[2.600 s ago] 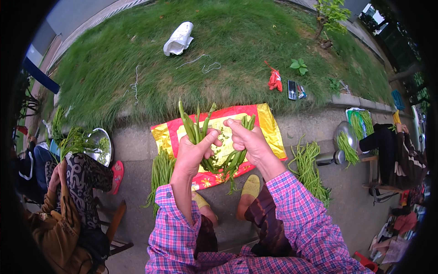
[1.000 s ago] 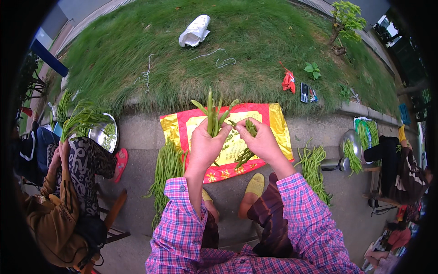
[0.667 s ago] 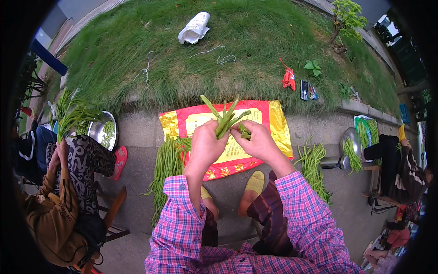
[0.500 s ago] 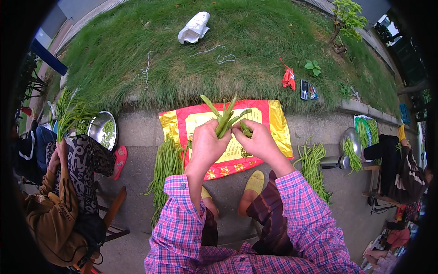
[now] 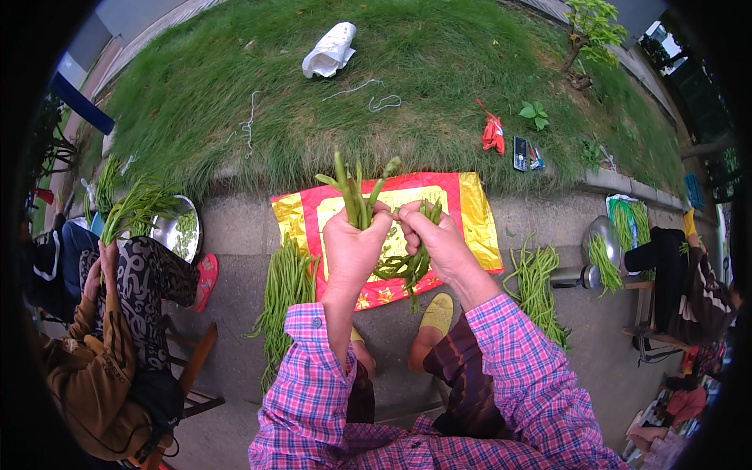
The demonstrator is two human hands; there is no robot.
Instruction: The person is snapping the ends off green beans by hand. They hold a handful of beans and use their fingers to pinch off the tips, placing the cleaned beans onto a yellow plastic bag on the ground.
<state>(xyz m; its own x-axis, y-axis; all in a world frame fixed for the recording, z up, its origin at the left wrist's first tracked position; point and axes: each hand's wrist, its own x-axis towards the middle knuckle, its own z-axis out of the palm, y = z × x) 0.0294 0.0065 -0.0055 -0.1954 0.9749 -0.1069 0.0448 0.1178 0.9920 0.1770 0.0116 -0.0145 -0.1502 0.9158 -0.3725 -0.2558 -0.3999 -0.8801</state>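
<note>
A bunch of long green beans (image 5: 354, 194) stands up out of my left hand (image 5: 356, 247), whose fingers are wrapped round it. My right hand (image 5: 440, 244) is closed on more long beans (image 5: 411, 270), which loop and hang below its fingers. Thumbs and fingertips of both hands nearly meet, pinching at bean ends between them. Beneath the hands lies a flat red and yellow bag (image 5: 479, 227), with small green bits scattered on it. Heaps of long beans rest on the pavement, the left pile (image 5: 283, 301) beside the bag and the right pile (image 5: 539, 290) past my right hand.
A seated person (image 5: 102, 337) handles beans at the left near a metal bowl (image 5: 192, 235). Another person (image 5: 689, 290) sits at the far right by a metal basin (image 5: 597, 235). On the grass are a white bag (image 5: 330, 51), a phone (image 5: 521, 153) and a red bag (image 5: 493, 135).
The bean bunch in my left hand has tilted left. My right hand has turned, and a longer tangle of beans now dangles below it over the bag.
</note>
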